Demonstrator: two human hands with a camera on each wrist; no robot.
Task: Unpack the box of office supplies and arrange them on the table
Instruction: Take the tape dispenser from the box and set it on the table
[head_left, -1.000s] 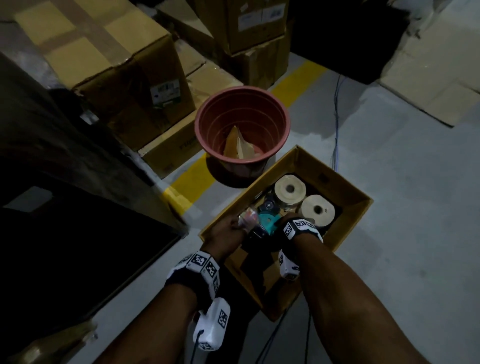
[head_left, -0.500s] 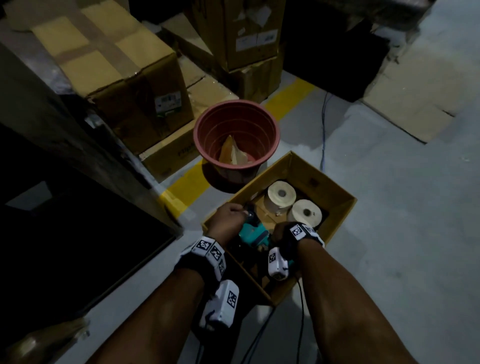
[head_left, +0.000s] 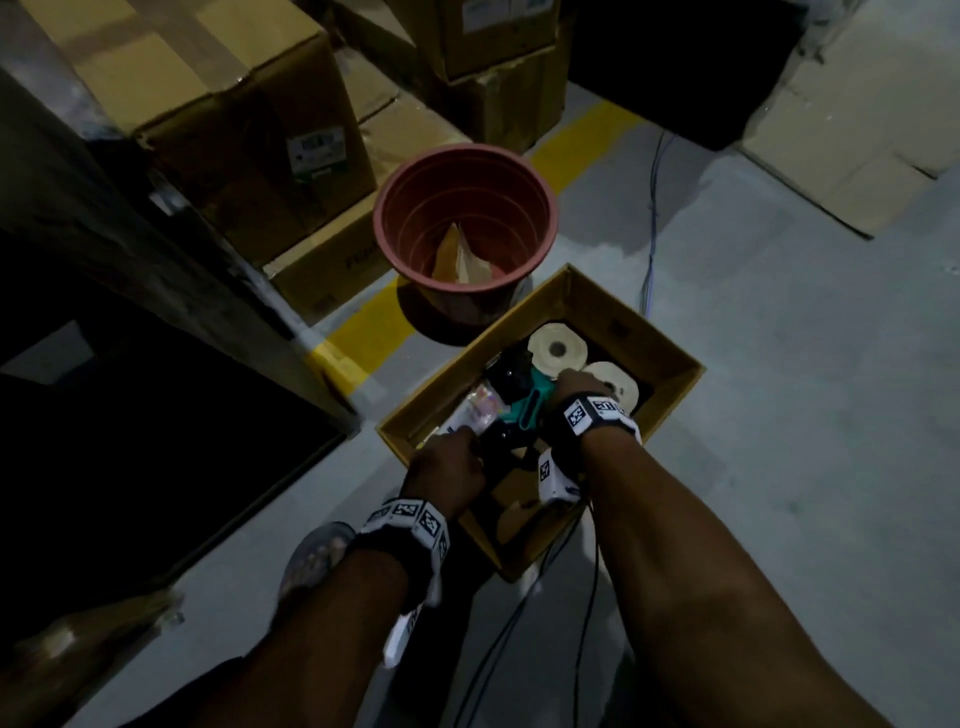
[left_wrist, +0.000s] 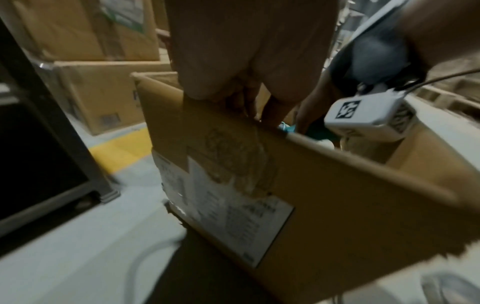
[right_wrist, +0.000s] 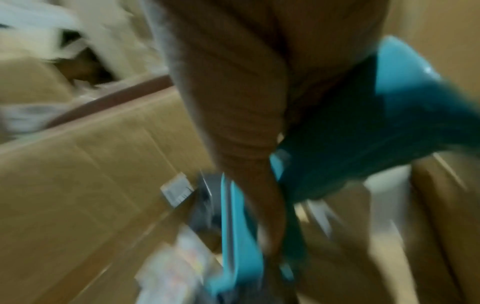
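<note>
Since half a second back, both my hands have sunk lower into the cardboard box (head_left: 654, 358) on the floor. My right hand (head_left: 574, 387) clenches the teal tape dispenser (head_left: 530, 410), its fingers (right_wrist: 262, 209) wrapped round the handle; my left hand (head_left: 447, 462) grips its dark end near the box wall. Two paper rolls (head_left: 558, 348) crowd the far corner. The red bucket (head_left: 465, 208) stands just beyond, so I'd lift straight up, then toward the desk.
</note>
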